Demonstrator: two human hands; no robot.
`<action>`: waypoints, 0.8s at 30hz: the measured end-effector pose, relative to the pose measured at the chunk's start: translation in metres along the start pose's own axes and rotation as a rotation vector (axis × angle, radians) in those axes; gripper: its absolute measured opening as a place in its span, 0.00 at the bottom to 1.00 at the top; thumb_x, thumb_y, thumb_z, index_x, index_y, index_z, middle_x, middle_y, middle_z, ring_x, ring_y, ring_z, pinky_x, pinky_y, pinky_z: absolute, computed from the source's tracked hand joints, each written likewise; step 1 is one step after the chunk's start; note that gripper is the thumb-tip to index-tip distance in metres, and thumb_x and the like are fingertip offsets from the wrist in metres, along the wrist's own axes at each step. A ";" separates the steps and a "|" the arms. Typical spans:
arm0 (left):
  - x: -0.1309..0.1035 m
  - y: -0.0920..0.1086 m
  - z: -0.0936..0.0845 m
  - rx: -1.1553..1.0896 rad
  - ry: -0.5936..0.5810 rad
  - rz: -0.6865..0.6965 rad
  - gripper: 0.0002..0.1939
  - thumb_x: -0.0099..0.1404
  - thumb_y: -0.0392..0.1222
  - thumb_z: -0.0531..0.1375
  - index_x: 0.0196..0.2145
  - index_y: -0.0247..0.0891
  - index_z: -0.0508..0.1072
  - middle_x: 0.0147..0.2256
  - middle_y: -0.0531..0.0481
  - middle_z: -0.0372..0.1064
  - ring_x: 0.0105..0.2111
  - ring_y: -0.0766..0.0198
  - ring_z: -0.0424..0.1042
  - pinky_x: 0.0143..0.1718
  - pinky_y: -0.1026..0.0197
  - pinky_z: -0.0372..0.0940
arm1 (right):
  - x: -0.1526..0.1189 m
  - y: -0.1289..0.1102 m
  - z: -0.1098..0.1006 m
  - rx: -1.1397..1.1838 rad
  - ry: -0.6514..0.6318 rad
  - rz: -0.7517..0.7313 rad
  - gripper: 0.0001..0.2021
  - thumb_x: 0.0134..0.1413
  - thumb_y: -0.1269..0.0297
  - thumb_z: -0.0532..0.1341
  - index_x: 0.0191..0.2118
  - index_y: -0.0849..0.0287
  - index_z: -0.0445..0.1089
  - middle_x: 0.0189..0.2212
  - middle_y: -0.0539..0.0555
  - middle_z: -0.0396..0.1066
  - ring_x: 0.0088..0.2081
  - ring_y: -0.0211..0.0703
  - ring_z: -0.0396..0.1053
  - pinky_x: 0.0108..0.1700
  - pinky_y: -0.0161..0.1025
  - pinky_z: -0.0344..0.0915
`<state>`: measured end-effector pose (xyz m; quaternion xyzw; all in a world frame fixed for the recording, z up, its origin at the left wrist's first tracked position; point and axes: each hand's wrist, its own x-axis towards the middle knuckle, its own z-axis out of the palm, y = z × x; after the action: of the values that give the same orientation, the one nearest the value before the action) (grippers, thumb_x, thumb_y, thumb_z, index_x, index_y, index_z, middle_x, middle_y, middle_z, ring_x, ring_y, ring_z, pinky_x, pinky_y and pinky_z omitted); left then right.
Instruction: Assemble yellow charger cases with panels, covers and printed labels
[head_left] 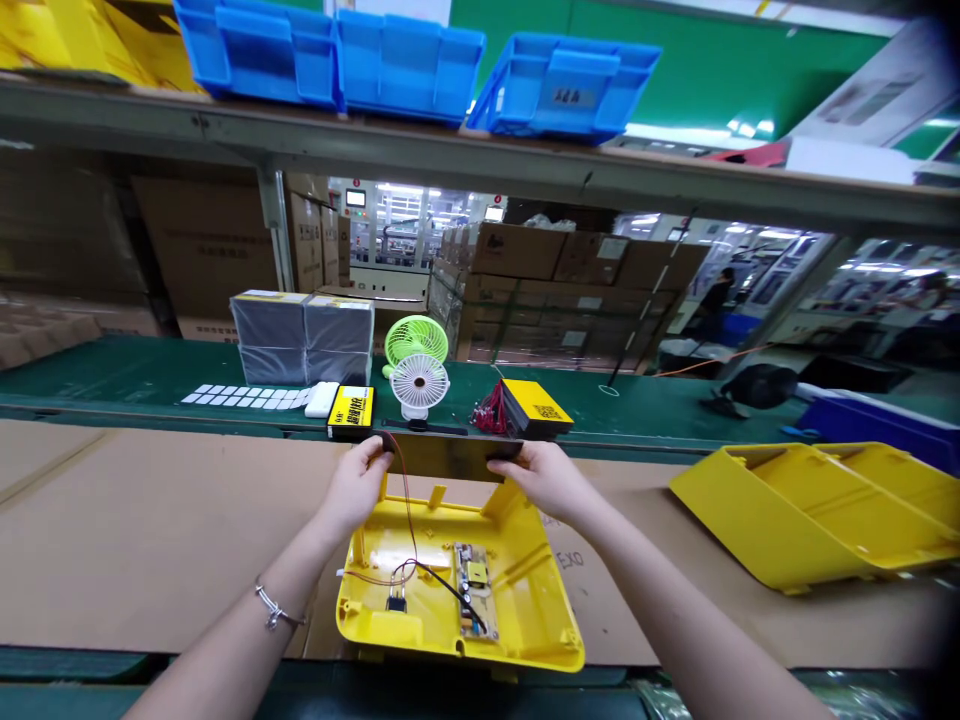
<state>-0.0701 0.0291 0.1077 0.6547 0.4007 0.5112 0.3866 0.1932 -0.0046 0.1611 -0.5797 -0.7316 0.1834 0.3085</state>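
Between my two hands a dark flat panel (446,456) is held over the far edge of a yellow plastic housing (536,590). My left hand (361,478) pinches the panel's left end, where a thin red and black wire (406,490) hangs down. At the right end, my right hand (541,478) grips the panel with its thumb on the near face. Inside the housing lie a circuit board (475,592) with small parts and a small black connector (396,603) on wires. The housing sits open side up on cardboard.
Yellow shells (772,540) lie at the right. Behind the housing stand a white fan (420,385), a green fan (397,340), a yellow-topped stack (536,402), a yellow-black box (351,410) and grey wrapped blocks (274,340). Blue bins (566,85) line the overhead shelf.
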 end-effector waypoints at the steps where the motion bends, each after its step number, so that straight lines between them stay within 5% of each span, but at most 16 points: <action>1: -0.002 0.001 -0.001 0.036 0.000 0.005 0.12 0.61 0.43 0.54 0.37 0.35 0.73 0.36 0.47 0.74 0.39 0.56 0.69 0.44 0.58 0.62 | -0.001 0.004 -0.001 -0.024 -0.016 0.016 0.08 0.49 0.63 0.60 0.32 0.59 0.75 0.33 0.54 0.75 0.36 0.51 0.72 0.39 0.42 0.68; 4: -0.007 0.007 0.001 0.133 0.020 0.020 0.10 0.61 0.42 0.53 0.33 0.36 0.74 0.31 0.49 0.73 0.33 0.57 0.69 0.38 0.58 0.63 | -0.003 0.003 -0.001 -0.091 0.033 0.034 0.16 0.49 0.63 0.61 0.46 0.57 0.71 0.37 0.56 0.74 0.37 0.51 0.71 0.41 0.45 0.67; 8: -0.011 0.016 0.008 0.188 0.019 0.069 0.12 0.60 0.37 0.52 0.37 0.38 0.73 0.35 0.48 0.74 0.35 0.57 0.71 0.39 0.58 0.63 | -0.005 -0.024 0.014 -0.447 0.285 -0.291 0.35 0.49 0.66 0.62 0.63 0.59 0.48 0.53 0.61 0.62 0.52 0.54 0.60 0.55 0.52 0.56; 11: -0.014 0.018 0.012 0.199 -0.008 0.108 0.15 0.59 0.32 0.50 0.40 0.38 0.73 0.37 0.50 0.73 0.39 0.57 0.71 0.42 0.58 0.63 | -0.004 -0.041 0.037 -0.703 0.146 -0.440 0.33 0.51 0.74 0.56 0.63 0.61 0.46 0.51 0.64 0.62 0.52 0.56 0.59 0.56 0.53 0.52; 17: -0.016 0.008 0.011 0.219 0.012 0.088 0.15 0.57 0.30 0.50 0.36 0.37 0.73 0.36 0.47 0.73 0.39 0.58 0.71 0.45 0.55 0.64 | 0.006 -0.034 0.057 -0.728 -0.153 -0.438 0.27 0.51 0.76 0.54 0.58 0.56 0.58 0.40 0.56 0.71 0.41 0.46 0.68 0.41 0.38 0.63; 20: -0.017 0.007 0.011 0.223 0.015 0.077 0.16 0.57 0.29 0.50 0.37 0.37 0.74 0.37 0.47 0.73 0.39 0.58 0.71 0.46 0.55 0.64 | 0.014 -0.034 0.047 -0.731 -0.186 -0.376 0.11 0.57 0.67 0.55 0.42 0.55 0.72 0.33 0.54 0.72 0.35 0.44 0.69 0.35 0.36 0.61; 24: -0.018 0.009 0.011 0.224 0.017 0.058 0.17 0.56 0.28 0.51 0.38 0.37 0.74 0.38 0.47 0.73 0.40 0.58 0.71 0.47 0.55 0.63 | 0.017 -0.041 0.042 -0.750 -0.145 -0.261 0.11 0.56 0.61 0.56 0.29 0.59 0.72 0.30 0.56 0.72 0.32 0.46 0.69 0.33 0.37 0.59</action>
<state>-0.0612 0.0078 0.1075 0.7008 0.4394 0.4797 0.2928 0.1330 0.0048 0.1596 -0.5396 -0.8352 -0.0967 0.0437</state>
